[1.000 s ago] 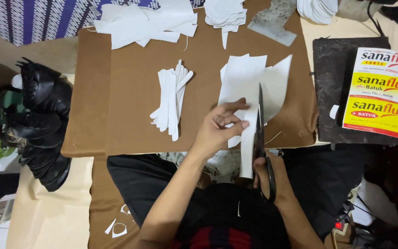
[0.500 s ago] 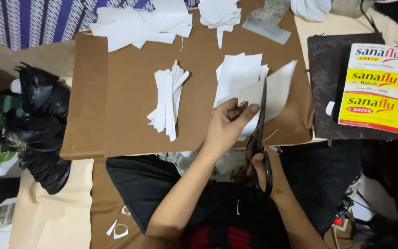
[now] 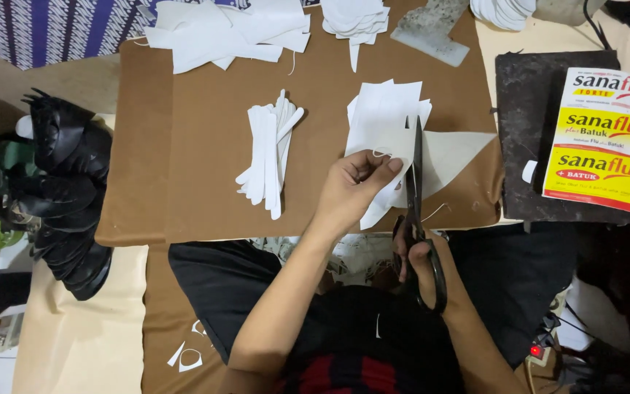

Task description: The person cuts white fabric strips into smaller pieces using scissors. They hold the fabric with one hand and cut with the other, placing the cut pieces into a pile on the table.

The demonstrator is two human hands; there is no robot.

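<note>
At the far left edge lies a heap of black glossy material (image 3: 60, 197), just beside the left rim of the brown board (image 3: 205, 168) that covers the desk (image 3: 89, 84). At the far side of the board, left of centre, a loose pile of white cut sheets (image 3: 227, 33) spreads out, and nearer, in the middle of the board, a bundle of narrow white strips (image 3: 267, 157) lies fanned, with its long ends pointing far and near. To the right of the strips the left hand (image 3: 355, 191) reaches in from the near side, its thumb and fingers pressed together on the near left edge of a white sheet (image 3: 388, 128), which rests on a small stack of similar sheets on the board. Black scissors (image 3: 417, 211) stand just right of that hand, the long blades pointing far and lying along the sheet's right part; whether the blades are apart or together cannot be told. The right hand (image 3: 421, 266) sits near the board's near edge, its fingers closed through the scissor handles. A cream triangular piece (image 3: 461, 153) lies under the blades and reaches to the right. Further right a dark slab (image 3: 519, 109) rests on the desk, with a printed carton in white, yellow and red (image 3: 610, 142) lying on its right part.
</note>
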